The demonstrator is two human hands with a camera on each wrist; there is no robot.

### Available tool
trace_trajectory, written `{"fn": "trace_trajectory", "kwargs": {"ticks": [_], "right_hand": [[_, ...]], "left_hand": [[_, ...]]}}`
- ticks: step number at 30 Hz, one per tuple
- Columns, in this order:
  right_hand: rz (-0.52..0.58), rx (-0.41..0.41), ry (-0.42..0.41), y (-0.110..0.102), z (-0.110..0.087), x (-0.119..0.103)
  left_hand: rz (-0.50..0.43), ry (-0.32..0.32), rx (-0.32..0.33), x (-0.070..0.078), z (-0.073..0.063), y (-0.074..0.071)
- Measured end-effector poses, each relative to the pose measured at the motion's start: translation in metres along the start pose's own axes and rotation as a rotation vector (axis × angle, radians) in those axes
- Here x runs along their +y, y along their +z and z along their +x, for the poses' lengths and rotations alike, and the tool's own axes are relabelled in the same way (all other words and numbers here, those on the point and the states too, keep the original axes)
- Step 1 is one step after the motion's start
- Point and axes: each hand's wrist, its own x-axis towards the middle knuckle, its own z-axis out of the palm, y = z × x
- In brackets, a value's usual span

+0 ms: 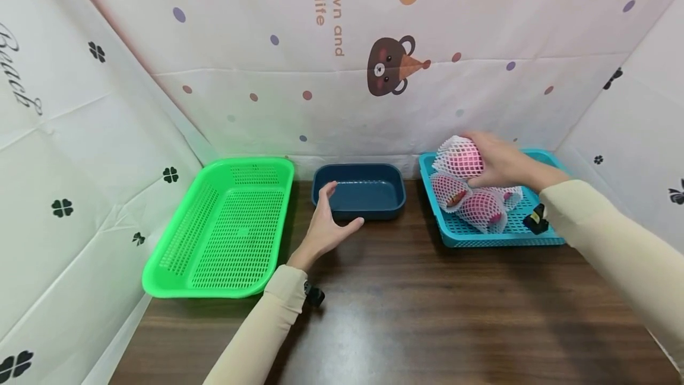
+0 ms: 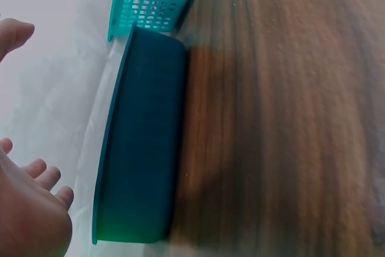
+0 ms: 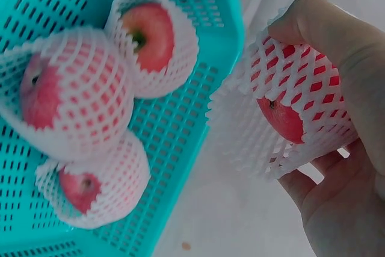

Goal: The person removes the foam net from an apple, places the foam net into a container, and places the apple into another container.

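Observation:
My right hand [image 1: 494, 159] grips an apple [image 1: 464, 158] wrapped in a white foam net, held above the left back part of the blue basket [image 1: 470, 241]. In the right wrist view, thumb and fingers curl round the netted apple [image 3: 283, 118]. Three more netted apples lie in the basket, among them one apple [image 3: 147, 34] near the basket's side and another apple [image 3: 81, 188] in the corner area. My left hand [image 1: 323, 227] hovers at the front of the dark blue dish [image 1: 358, 215], thumb and fingers spread, holding nothing.
A green basket [image 1: 214, 293] with slotted walls stands on the left of the wooden table [image 1: 406, 308]. The dark blue dish sits between the two baskets. A printed cloth [image 1: 331, 111] hangs close behind all three containers, with white cloth at both sides.

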Motion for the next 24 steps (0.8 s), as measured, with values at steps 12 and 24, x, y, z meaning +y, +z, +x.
{"fn": "trace_trajectory", "kwargs": {"ticks": [12,24], "right_hand": [[0.014,-0.038,-0.053,0.022,0.017,-0.029],[0.029,-0.085,-0.092,0.036,0.031,-0.056]], "left_hand": [[0.011,-0.04,0.025,-0.008,-0.015,-0.014],[0.013,-0.064,0.031,-0.008,-0.027,-0.015]]}}
